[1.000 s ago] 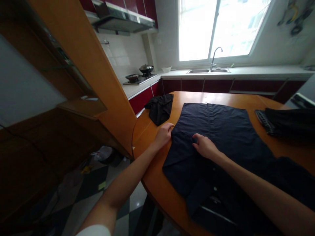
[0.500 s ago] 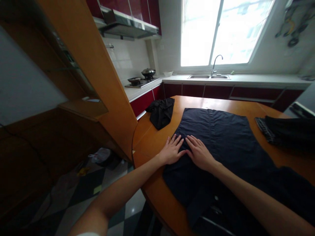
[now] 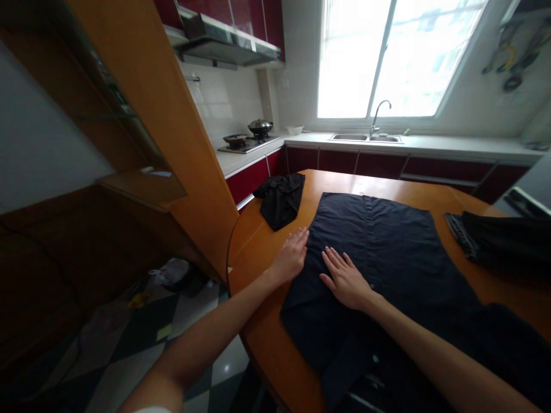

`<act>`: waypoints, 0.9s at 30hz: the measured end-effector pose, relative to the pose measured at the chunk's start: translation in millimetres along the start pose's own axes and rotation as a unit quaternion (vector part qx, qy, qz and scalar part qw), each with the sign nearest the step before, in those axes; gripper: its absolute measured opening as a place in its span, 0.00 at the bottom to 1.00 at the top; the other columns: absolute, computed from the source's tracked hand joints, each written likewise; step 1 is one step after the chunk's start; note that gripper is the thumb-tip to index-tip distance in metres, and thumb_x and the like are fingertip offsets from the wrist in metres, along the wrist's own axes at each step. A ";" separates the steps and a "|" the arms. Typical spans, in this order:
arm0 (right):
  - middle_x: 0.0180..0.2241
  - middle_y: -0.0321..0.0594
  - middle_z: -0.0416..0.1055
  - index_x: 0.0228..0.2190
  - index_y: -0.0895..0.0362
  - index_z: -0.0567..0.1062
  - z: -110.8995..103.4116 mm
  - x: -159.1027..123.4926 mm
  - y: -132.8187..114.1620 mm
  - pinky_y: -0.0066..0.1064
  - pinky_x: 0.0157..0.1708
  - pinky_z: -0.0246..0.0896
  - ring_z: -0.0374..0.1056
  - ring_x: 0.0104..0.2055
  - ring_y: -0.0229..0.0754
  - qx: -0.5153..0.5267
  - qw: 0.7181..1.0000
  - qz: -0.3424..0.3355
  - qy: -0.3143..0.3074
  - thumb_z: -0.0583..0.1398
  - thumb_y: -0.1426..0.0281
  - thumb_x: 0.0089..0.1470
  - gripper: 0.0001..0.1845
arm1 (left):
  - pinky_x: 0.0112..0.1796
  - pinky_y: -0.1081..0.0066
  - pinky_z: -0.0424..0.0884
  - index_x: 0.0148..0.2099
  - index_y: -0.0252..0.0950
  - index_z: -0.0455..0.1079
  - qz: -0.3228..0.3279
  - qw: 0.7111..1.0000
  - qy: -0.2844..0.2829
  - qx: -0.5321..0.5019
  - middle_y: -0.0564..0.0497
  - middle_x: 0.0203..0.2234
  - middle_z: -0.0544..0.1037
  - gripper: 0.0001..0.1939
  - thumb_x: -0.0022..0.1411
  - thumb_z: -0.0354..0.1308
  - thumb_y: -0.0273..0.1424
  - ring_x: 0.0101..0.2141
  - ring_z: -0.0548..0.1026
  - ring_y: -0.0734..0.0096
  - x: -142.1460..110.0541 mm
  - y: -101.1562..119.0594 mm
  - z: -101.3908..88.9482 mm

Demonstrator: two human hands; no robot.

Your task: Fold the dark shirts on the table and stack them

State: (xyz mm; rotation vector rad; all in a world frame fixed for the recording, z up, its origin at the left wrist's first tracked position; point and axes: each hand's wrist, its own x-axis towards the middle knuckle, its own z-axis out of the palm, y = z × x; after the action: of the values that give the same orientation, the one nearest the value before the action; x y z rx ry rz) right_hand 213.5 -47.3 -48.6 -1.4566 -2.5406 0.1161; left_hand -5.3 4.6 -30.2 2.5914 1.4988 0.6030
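A dark navy shirt (image 3: pixel 400 246) lies spread on the wooden table, its far hem toward the window. Small pale buttons show near its middle and close to me. My left hand (image 3: pixel 289 256) rests at the shirt's left edge, fingers extended side by side; its thumb is hidden. Flat on the cloth, to the right of it, lies my right hand (image 3: pixel 346 281), open with the thumb spread away from the fingers. Neither hand visibly holds anything. The shirt's near part is dark and partly covered by my right forearm.
The rounded wooden table (image 3: pixel 253 258) carries a crumpled black cloth (image 3: pixel 282 203) at far left and a folded black garment (image 3: pixel 508 241) at right. A wooden cabinet (image 3: pixel 189 143) stands left of it. Beyond are a stove (image 3: pixel 249 144) and a sink (image 3: pixel 350 137).
My left hand has slid left to the shirt's edge, its fingers drawn together. My right hand has shifted slightly lower, still flat on the cloth, so the hands are farther apart.
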 end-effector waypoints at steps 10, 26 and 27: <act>0.71 0.49 0.42 0.69 0.63 0.52 2.6 -1.7 -0.2 0.48 0.69 0.37 0.38 0.73 0.47 0.006 1.000 -0.006 0.015 0.44 0.54 0.68 0.36 | 0.65 0.46 0.45 0.73 0.30 0.47 0.001 0.988 -0.138 0.064 0.37 0.70 0.48 0.34 0.75 0.38 0.46 0.70 0.45 0.53 1.5 -8.9 -5.2; 0.68 0.64 0.46 0.65 0.75 0.58 -9.0 -34.6 -37.3 0.50 0.69 0.36 0.40 0.72 0.58 -0.004 0.999 0.047 0.016 0.52 0.51 0.64 0.43 | 0.67 0.58 0.43 0.75 0.39 0.39 0.195 0.968 -0.148 0.062 0.47 0.72 0.45 0.31 0.76 0.39 0.40 0.71 0.42 0.65 14.8 -4.3 5.2; 0.68 0.65 0.47 0.64 0.76 0.59 -9.8 -35.0 -40.2 0.49 0.69 0.37 0.41 0.72 0.59 0.000 0.998 0.057 0.021 0.51 0.50 0.65 0.43 | 0.67 0.58 0.42 0.75 0.39 0.39 0.193 0.968 -0.150 0.063 0.48 0.72 0.45 0.31 0.76 0.39 0.40 0.71 0.42 0.65 15.0 -3.9 4.6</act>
State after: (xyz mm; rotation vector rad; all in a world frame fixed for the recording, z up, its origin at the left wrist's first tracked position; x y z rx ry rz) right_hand 198.9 -98.2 -37.1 -1.5863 -2.4235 0.1018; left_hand -0.2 19.9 -31.1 2.9295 0.9801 0.1281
